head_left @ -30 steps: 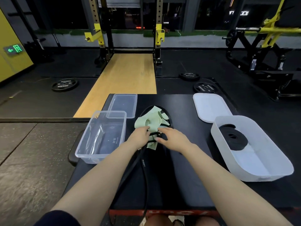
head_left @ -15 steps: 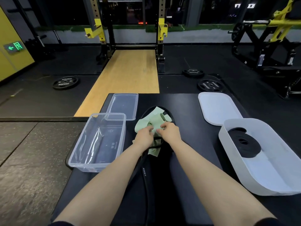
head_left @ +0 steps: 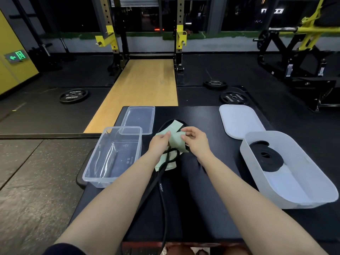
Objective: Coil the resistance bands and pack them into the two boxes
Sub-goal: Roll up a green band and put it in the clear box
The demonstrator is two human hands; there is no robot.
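Observation:
A pale green resistance band (head_left: 175, 142) lies crumpled in the middle of the black table, on top of a long black band (head_left: 163, 188) that runs toward me and off the near edge. My left hand (head_left: 159, 144) pinches the green band's left part. My right hand (head_left: 195, 139) pinches a fold of it on the right. A clear box (head_left: 95, 168) stands to the left with nothing in it. A white box (head_left: 311, 173) at the right holds one coiled black band (head_left: 265, 158).
The clear lid (head_left: 138, 119) lies behind the clear box, and the white lid (head_left: 239, 120) behind the white box. The black table (head_left: 211, 208) ends just before my knees. Weight plates (head_left: 73, 96) and a squat rack stand on the gym floor beyond.
Both hands have moved up from the black band onto the green band and now hold its folds; the green band has been lifted and reshaped. The view shifted slightly.

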